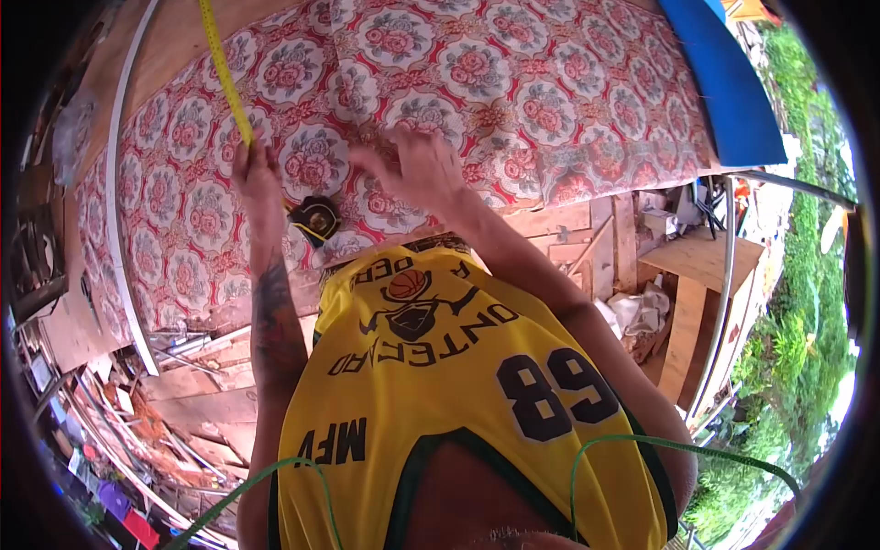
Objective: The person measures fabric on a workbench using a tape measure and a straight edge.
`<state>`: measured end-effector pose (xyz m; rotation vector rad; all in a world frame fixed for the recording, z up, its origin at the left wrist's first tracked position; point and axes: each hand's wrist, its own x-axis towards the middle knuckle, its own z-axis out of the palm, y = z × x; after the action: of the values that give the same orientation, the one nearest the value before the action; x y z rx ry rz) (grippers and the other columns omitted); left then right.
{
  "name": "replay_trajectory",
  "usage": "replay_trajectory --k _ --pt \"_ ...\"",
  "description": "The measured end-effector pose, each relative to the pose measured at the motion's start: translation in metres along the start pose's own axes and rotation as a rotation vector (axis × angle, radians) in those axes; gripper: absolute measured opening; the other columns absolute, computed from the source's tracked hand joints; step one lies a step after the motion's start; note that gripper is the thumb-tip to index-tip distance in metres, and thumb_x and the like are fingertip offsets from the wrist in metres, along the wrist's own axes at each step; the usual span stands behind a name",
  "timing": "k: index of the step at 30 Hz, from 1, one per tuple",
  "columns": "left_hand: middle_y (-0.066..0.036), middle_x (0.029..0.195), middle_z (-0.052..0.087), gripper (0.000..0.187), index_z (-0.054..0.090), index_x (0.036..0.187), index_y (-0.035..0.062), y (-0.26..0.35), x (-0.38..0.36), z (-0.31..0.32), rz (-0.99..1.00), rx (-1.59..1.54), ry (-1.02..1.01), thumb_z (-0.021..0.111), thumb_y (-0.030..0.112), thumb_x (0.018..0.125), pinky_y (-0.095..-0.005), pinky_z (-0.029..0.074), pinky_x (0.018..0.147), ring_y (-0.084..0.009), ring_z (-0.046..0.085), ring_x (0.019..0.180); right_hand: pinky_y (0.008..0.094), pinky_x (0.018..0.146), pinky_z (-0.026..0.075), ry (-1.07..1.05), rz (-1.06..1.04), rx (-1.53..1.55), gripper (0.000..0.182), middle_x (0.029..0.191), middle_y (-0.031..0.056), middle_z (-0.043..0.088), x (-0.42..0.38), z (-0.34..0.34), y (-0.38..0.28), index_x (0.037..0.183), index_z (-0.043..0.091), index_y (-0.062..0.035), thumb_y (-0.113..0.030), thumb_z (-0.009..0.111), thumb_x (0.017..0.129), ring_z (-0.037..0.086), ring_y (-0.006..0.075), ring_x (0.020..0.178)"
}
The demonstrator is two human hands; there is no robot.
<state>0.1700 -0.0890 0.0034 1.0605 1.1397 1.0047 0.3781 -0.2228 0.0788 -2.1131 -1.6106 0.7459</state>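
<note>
My left hand (258,174) is closed on the yellow blade of a tape measure (226,78), which stretches from my fingers to the top edge of the view. The black tape case (316,220) lies near my left wrist, close to the front of the flowered cloth (289,69). Over the middle of that red and white cloth is my right hand (423,170), holding nothing, its thumb spread toward the left.
A long white strip (115,183) runs along the cloth's left side. At the upper right lies a blue sheet (729,82). Below the cloth's right edge stands a wooden cabinet (701,266) beside a metal pole (724,302). Scrap wood (206,403) is piled at lower left.
</note>
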Motion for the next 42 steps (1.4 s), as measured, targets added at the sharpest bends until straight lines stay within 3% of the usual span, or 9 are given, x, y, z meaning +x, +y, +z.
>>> replay_trajectory --k 9,11,13,16,17,20,23,32,42 --pt "-0.010 0.088 0.069 0.032 0.063 0.122 0.0021 -0.030 0.000 -0.037 -0.046 0.122 0.131 0.053 0.027 0.103 -0.0283 0.053 0.059 -0.0159 0.066 0.069 0.0389 0.067 0.058 -0.039 0.230 0.080 0.020 0.079 0.0086 0.065 0.058 -0.063 0.049 0.098 0.070 -0.0105 -0.023 0.056 0.092 0.066 0.0219 0.069" --pt "-0.010 0.088 0.070 0.032 0.063 0.120 0.0011 -0.030 -0.005 -0.035 -0.017 0.115 0.175 0.054 0.027 0.103 -0.0286 0.055 0.061 -0.0160 0.066 0.069 0.0336 0.068 0.057 0.020 -0.339 -0.511 0.020 0.091 0.0043 0.070 0.075 -0.116 0.134 0.096 0.075 -0.0148 -0.030 0.063 0.089 0.069 0.0174 0.083" --pt "-0.010 0.088 0.070 0.031 0.064 0.118 0.0017 -0.039 0.001 -0.039 -0.006 0.072 0.189 0.056 0.027 0.102 -0.0283 0.055 0.061 -0.0155 0.066 0.070 0.0451 0.067 0.055 0.251 0.251 0.715 0.010 0.087 0.0148 0.075 0.040 -0.186 0.182 0.089 0.075 -0.0120 -0.020 0.068 0.089 0.072 0.0332 0.084" --pt "-0.010 0.090 0.070 0.029 0.064 0.116 0.0027 -0.040 0.002 -0.039 -0.017 0.041 0.213 0.056 0.027 0.102 -0.0277 0.055 0.062 -0.0154 0.066 0.070 0.0309 0.090 0.052 0.403 -0.359 0.057 0.029 0.117 0.0077 0.066 0.006 -0.254 0.348 0.115 0.069 -0.0060 -0.021 0.052 0.097 0.063 0.0190 0.105" --pt "-0.010 0.091 0.071 0.030 0.063 0.119 0.0030 -0.042 0.002 -0.041 -0.033 0.012 0.209 0.054 0.027 0.103 -0.0279 0.055 0.062 -0.0155 0.067 0.070 0.0304 0.095 0.049 0.403 0.300 0.593 0.030 0.118 0.0078 0.066 -0.013 -0.272 0.335 0.116 0.068 -0.0033 -0.019 0.053 0.095 0.063 0.0200 0.107" --pt "-0.010 0.092 0.071 0.032 0.058 0.124 0.0034 -0.045 0.004 -0.043 -0.054 -0.036 0.212 0.051 0.028 0.104 -0.0284 0.056 0.062 -0.0159 0.067 0.071 0.0334 0.089 0.051 0.476 0.172 -0.357 0.035 0.114 0.0129 0.069 -0.067 -0.314 0.453 0.124 0.064 -0.0020 -0.014 0.055 0.092 0.066 0.0252 0.103" --pt "-0.010 0.094 0.071 0.037 0.052 0.131 0.0041 -0.035 -0.002 -0.034 -0.101 0.008 0.213 0.043 0.030 0.107 -0.0292 0.055 0.059 -0.0168 0.068 0.071 0.0409 0.080 0.053 0.652 0.752 -0.697 0.045 0.116 0.0153 0.070 -0.062 -0.283 0.358 0.133 0.060 -0.0045 -0.026 0.057 0.094 0.069 0.0303 0.096" --pt "-0.006 0.080 0.067 0.028 0.055 0.119 0.0029 0.033 -0.037 0.039 0.126 0.127 0.258 0.041 0.024 0.108 -0.0237 0.043 0.042 -0.0097 0.058 0.050 0.0306 0.082 0.052 -0.420 -0.138 0.597 0.058 0.100 0.0077 0.072 -0.001 0.025 0.029 0.123 0.065 -0.0072 -0.045 0.080 0.081 0.068 0.0161 0.090" --pt "-0.006 0.073 0.062 0.029 0.057 0.115 0.0018 0.089 -0.058 0.064 0.213 -0.272 0.081 0.040 0.024 0.109 -0.0193 0.038 0.039 -0.0032 0.047 0.044 0.0239 0.061 0.047 -0.685 -0.028 0.961 0.074 0.086 0.0020 0.064 0.043 0.040 0.031 0.120 0.060 -0.0009 -0.057 0.080 0.076 0.059 0.0092 0.075"
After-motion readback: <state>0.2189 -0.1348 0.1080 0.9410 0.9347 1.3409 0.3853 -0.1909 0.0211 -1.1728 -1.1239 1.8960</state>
